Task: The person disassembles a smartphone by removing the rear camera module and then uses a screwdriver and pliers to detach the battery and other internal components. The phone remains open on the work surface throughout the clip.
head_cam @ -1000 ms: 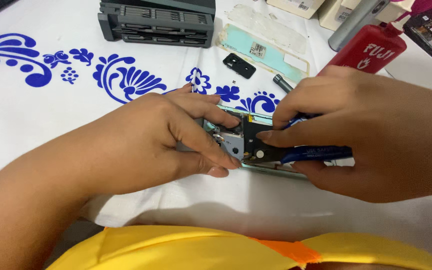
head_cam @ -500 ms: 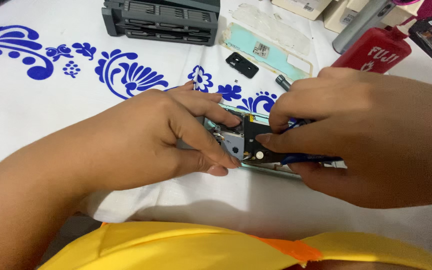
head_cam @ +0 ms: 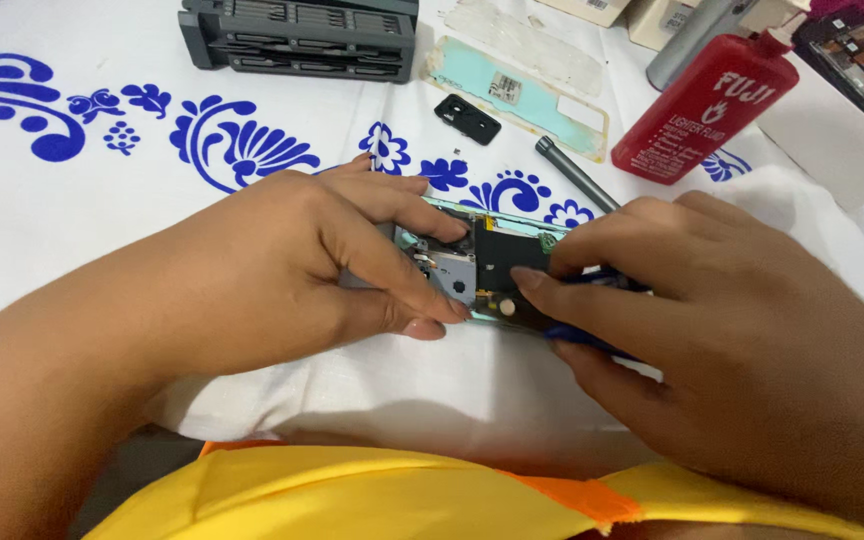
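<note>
From the head view we see our left hand (head_cam: 322, 270) clamped over the left end of an opened phone (head_cam: 482, 270) that lies on the white cloth with blue flower print (head_cam: 102, 210), near its front edge; the thumb presses along the near side of the phone and the fingers curl narrowly over the far side. Our right hand (head_cam: 712, 330) covers the phone's right end, its fingers pinched closed around a blue-handled tool (head_cam: 592, 345) whose tip we cannot make out under the fingertips. The phone's dark inner plate and metal parts show between the two hands. Beyond the hands lie a small black camera cover (head_cam: 468, 118), a pale teal back panel (head_cam: 522, 95), a grey metal rod (head_cam: 574, 172), and a red squeeze bottle (head_cam: 712, 105) lying tilted. A dark grey tool case (head_cam: 302, 35) sits at the far edge.
</note>
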